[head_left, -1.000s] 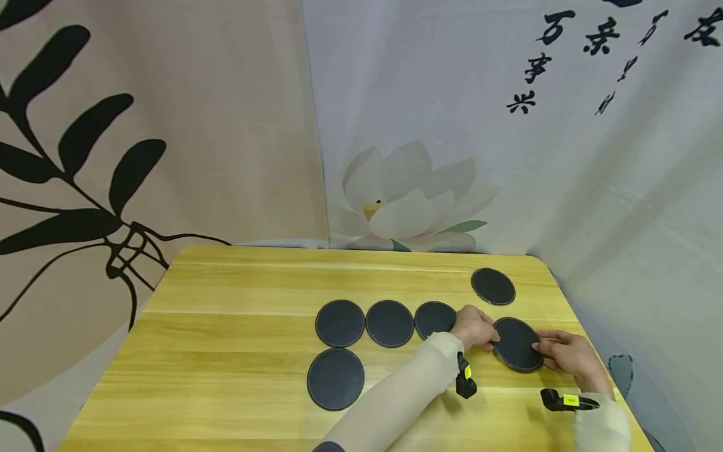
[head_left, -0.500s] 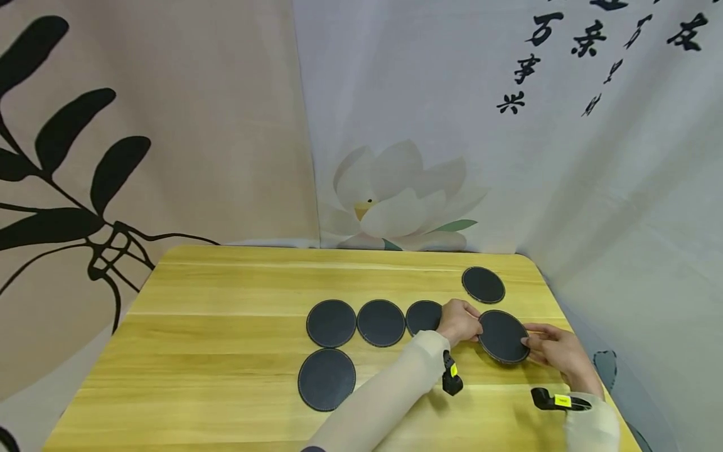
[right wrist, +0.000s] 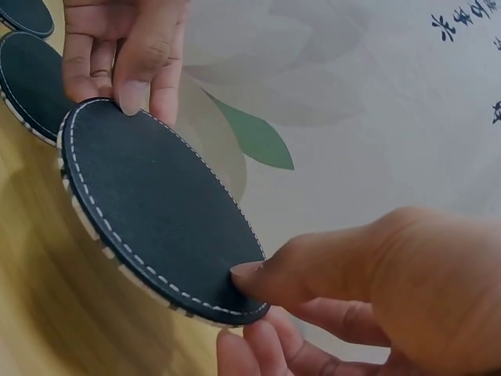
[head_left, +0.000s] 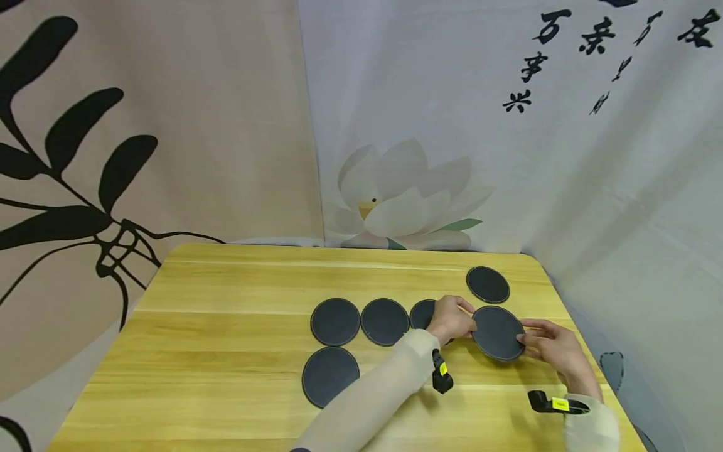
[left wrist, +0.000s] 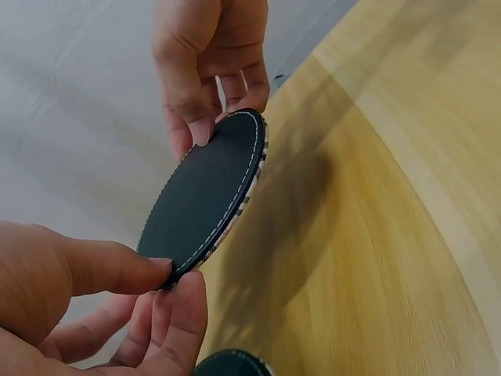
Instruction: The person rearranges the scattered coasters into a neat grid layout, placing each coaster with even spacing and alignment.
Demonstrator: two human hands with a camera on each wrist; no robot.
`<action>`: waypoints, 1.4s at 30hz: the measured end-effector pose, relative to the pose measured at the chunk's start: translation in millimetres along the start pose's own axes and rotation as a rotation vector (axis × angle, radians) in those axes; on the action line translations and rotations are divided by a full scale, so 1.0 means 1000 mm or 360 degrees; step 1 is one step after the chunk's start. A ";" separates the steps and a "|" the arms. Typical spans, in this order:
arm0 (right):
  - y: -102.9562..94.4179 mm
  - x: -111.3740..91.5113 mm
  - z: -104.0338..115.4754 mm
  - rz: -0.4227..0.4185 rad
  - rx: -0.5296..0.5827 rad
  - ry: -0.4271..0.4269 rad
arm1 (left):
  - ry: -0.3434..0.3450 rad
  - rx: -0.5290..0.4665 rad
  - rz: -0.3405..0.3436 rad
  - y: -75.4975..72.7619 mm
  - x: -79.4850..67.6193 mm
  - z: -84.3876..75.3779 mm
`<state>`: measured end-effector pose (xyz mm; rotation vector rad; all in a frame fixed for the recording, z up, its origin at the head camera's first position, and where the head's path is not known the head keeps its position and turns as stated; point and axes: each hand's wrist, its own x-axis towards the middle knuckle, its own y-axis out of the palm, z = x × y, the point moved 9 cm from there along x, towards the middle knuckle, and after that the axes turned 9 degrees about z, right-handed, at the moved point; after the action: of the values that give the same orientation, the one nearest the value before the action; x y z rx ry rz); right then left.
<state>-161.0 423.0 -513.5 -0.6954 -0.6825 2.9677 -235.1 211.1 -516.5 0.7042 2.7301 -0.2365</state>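
A round black coaster [head_left: 498,333] with pale stitching round its rim is held off the table between both hands. My left hand [head_left: 452,318] pinches its left edge, thumb on the black face and fingers underneath. At the opposite edge my right hand [head_left: 556,348] pinches it the same way. In the left wrist view the coaster [left wrist: 207,180] hangs tilted above its own shadow. A patterned underside shows along the rim of the coaster [right wrist: 160,204] in the right wrist view. Partly behind my left hand lies another black coaster [head_left: 421,314].
Two more coasters, one at the left end [head_left: 335,322] and a middle one [head_left: 385,322], continue that row on the wooden table [head_left: 226,351]. Below the left end lies another coaster [head_left: 330,376]. A separate coaster [head_left: 488,284] lies near the back right. A printed curtain [head_left: 243,125] hangs behind the table.
Both hands have carried the coaster a little to the left and toward the back of the table. The coasters lying on the table keep their places; the head view has shifted slightly.
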 end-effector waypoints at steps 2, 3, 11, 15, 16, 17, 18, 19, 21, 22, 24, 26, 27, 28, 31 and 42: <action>0.003 0.000 0.001 -0.0002 0.0009 0.0001 | 0.0010 0.0017 0.0021 -0.003 -0.002 0.000; 0.004 0.000 0.002 -0.0003 0.0011 -0.0005 | 0.0016 0.0024 0.0027 -0.005 -0.002 0.000; 0.016 -0.002 0.010 -0.0033 -0.0049 -0.0064 | 0.0039 0.0024 0.0052 -0.016 -0.006 0.006; 0.024 -0.003 0.014 -0.0017 -0.0080 -0.0106 | 0.0061 0.0003 0.0065 -0.019 -0.007 0.008; 0.026 -0.003 0.015 -0.0012 -0.0076 -0.0110 | 0.0071 0.0008 0.0066 -0.021 -0.007 0.009; 0.028 -0.003 0.015 -0.0007 -0.0076 -0.0113 | 0.0079 0.0006 0.0066 -0.022 -0.008 0.009; 0.030 -0.003 0.016 -0.0003 -0.0067 -0.0117 | 0.0083 0.0002 0.0064 -0.024 -0.009 0.010; 0.032 -0.003 0.016 0.0002 -0.0065 -0.0119 | 0.0091 0.0009 0.0065 -0.026 -0.010 0.010; 0.037 -0.003 0.017 0.0012 -0.0052 -0.0128 | 0.0111 0.0031 0.0068 -0.030 -0.011 0.010; 0.039 -0.003 0.018 0.0013 -0.0042 -0.0123 | 0.0116 0.0032 0.0070 -0.033 -0.012 0.011; 0.044 -0.002 0.020 0.0019 -0.0034 -0.0136 | 0.0125 0.0033 0.0083 -0.037 -0.014 0.012; 0.049 -0.002 0.021 0.0021 -0.0022 -0.0137 | 0.0128 0.0027 0.0103 -0.042 -0.016 0.013; 0.051 -0.002 0.021 0.0018 -0.0014 -0.0134 | 0.0129 0.0030 0.0113 -0.045 -0.017 0.013; 0.054 -0.002 0.022 0.0011 -0.0004 -0.0130 | 0.0128 0.0024 0.0121 -0.047 -0.018 0.014; 0.061 -0.002 0.023 0.0002 0.0014 -0.0130 | 0.0126 0.0027 0.0130 -0.053 -0.020 0.016; 0.084 -0.003 0.028 -0.0011 0.0059 -0.0115 | 0.0132 0.0080 0.0100 -0.072 -0.032 0.028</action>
<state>-163.6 334.9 -524.9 -0.5847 -0.6309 3.0041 -237.0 128.3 -526.1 0.8300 2.7831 -0.2678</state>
